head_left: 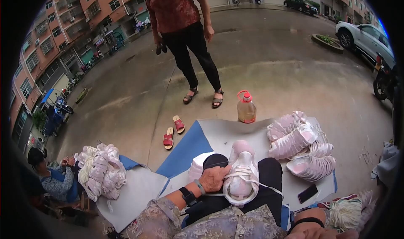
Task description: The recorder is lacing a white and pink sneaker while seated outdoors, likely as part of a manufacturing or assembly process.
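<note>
A white and pale pink sneaker (241, 178) rests on my lap, its toe pointing away from me and its upper partly laced. My left hand (213, 179) is closed at the sneaker's left side, seemingly gripping its edge; the fingertips are partly hidden. One loose end of the white shoelace (269, 188) trails right across my dark trousers, and another stretch shows left of the shoe below my hand. At the lower right edge is my right hand (315, 233), mostly cut off, its fingers unreadable. It is near a bundle of white laces (346, 213).
Stacked pinkish sneakers (294, 138) lie on the sheet at right, above a black phone (307, 193). A pile of white shoes (101, 171) is at left beside a seated person (59, 180). Ahead are a plastic jug (246, 110), red slippers (168, 138) and a standing person (185, 41).
</note>
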The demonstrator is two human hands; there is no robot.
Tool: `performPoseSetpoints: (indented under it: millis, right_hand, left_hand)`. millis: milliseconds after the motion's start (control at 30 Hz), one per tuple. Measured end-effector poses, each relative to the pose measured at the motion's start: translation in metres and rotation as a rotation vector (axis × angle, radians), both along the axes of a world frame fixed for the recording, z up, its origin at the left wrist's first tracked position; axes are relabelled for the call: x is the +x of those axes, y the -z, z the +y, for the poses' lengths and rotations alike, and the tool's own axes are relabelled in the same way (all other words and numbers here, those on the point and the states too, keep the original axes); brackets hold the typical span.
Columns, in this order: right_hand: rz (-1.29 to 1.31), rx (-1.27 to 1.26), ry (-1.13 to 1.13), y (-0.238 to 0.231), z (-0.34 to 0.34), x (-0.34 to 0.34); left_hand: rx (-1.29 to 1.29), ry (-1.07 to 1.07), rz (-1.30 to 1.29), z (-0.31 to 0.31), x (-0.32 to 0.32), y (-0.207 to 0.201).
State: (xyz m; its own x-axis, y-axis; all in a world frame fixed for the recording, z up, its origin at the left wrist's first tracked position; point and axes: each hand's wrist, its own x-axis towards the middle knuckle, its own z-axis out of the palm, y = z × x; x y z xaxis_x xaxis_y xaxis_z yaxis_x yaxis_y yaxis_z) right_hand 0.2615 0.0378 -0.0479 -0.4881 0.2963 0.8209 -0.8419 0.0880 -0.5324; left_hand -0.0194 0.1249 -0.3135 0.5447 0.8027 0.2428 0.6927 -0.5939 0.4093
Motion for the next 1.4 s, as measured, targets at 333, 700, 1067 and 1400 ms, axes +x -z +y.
performPoseSetpoints:
  millis: [333,700,1067,1400]
  right_hand:
    - [0.132,-0.288,0.342,0.041,0.025,-0.015]
    - [-0.674,-0.981,0.932,0.247,0.158,0.048]
    - [-1.038,-1.003,1.166,0.32,0.229,0.073]
    - [-1.874,0.372,1.872,0.455,0.256,0.247]
  left_hand:
    - [-0.033,-0.033,-0.201,0.016,0.01,0.005]
    - [-0.019,-0.02,-0.182,0.017,0.007,-0.004]
    - [0.055,-0.092,-0.183,0.018,0.007,0.007]
    - [0.113,-0.073,-0.215,0.023,0.023,0.013]
